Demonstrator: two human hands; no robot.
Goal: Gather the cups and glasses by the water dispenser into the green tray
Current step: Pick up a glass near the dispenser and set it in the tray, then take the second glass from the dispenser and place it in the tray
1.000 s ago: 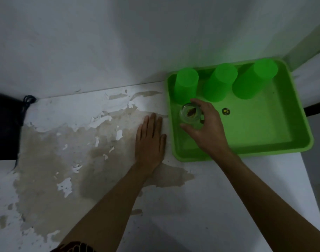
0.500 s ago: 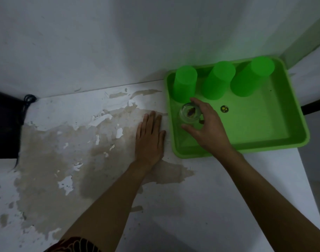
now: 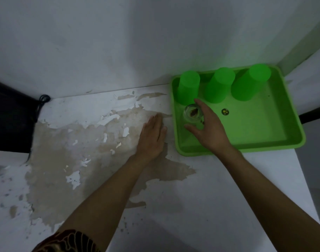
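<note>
In the tray's (image 3: 264,140) near-left corner, a clear glass (image 3: 191,114) is gripped by the right hand (image 3: 209,130), thumb and fingers (image 3: 201,106) curled around its sides; whether its base touches the tray floor cannot be told. Three green cups (image 3: 219,85) are stood upside down in a row along the tray's far edge. The left hand (image 3: 152,137) is laid flat on the peeling worktop (image 3: 82,142) just beside the tray, fingers extended and nothing grasped.
</note>
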